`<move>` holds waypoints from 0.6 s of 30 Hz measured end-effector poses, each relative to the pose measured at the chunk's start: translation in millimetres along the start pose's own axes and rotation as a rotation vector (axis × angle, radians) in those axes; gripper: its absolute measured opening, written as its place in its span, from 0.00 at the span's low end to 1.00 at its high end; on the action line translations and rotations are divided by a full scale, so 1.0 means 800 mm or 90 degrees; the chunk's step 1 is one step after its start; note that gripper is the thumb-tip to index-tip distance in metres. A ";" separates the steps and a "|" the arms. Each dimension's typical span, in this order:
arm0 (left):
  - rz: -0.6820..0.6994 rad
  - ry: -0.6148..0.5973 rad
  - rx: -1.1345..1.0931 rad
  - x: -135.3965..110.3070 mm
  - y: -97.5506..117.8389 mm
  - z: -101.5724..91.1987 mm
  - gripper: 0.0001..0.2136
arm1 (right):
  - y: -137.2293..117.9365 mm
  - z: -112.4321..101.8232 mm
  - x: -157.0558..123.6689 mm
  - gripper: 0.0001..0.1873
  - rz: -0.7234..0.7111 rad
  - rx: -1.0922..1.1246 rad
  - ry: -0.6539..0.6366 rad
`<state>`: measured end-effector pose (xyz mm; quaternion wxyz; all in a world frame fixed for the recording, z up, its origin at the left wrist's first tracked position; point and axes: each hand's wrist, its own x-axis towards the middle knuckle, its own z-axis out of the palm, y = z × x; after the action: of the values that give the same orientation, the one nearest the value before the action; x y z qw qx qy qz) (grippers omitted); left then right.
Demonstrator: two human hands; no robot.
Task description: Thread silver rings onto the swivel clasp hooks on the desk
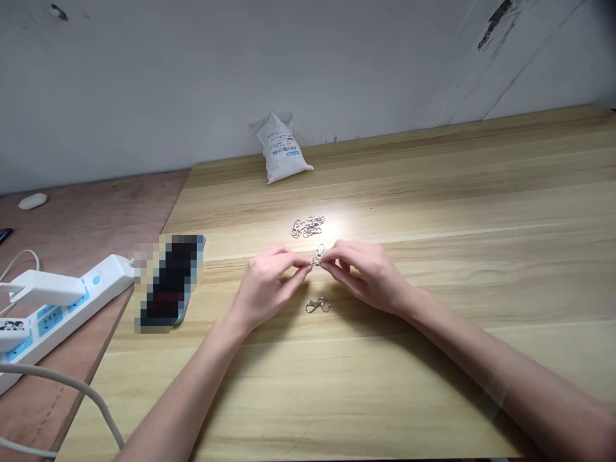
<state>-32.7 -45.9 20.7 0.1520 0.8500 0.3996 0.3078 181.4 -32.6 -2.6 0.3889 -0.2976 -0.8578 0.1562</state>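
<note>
Frame centre, above desk (433,359): left hand (262,285) and right hand (368,273) pinch small clasp (317,255) (tiny, shiny); loose pinch could drop it among spare clasps (308,226).

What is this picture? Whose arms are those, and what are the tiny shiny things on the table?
This picture comes from a small camera worn on a person's head, so you see what that person sees when looking down. The two bare arms belong to that person. The left hand and the right hand meet in the middle, and their fingertips pinch a small metal clasp between them, a bit like the clip on a keyring.

Everything rests on a light wooden table. Just below the hands lies one more clasp. Just behind them is a little pile of clasps. Near the wall sits a small white bag with a printed label. To the left lie a dark flat thing that is blurred out and a white power strip with plugs in it.
</note>
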 end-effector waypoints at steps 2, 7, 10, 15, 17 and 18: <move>-0.005 -0.004 -0.002 -0.001 0.000 0.001 0.05 | -0.001 0.000 -0.001 0.07 0.003 0.010 -0.004; -0.045 -0.010 -0.039 -0.002 0.003 0.004 0.05 | -0.003 0.002 -0.003 0.08 0.022 0.035 -0.008; -0.066 -0.007 -0.065 -0.002 0.004 0.005 0.06 | -0.003 0.003 -0.002 0.08 0.023 0.040 -0.011; -0.072 0.010 -0.068 -0.001 0.004 0.003 0.04 | -0.003 0.004 -0.002 0.10 0.015 0.016 -0.024; -0.078 0.014 -0.068 0.000 0.005 0.003 0.04 | -0.002 0.005 -0.002 0.10 0.014 0.006 -0.031; -0.081 0.014 -0.068 0.000 0.005 0.003 0.03 | -0.002 0.005 -0.002 0.11 0.015 0.003 -0.032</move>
<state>-28.9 -48.5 21.2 0.2123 0.8101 0.4375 0.3275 179.0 -35.0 -5.5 0.3660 -0.3024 -0.8635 0.1703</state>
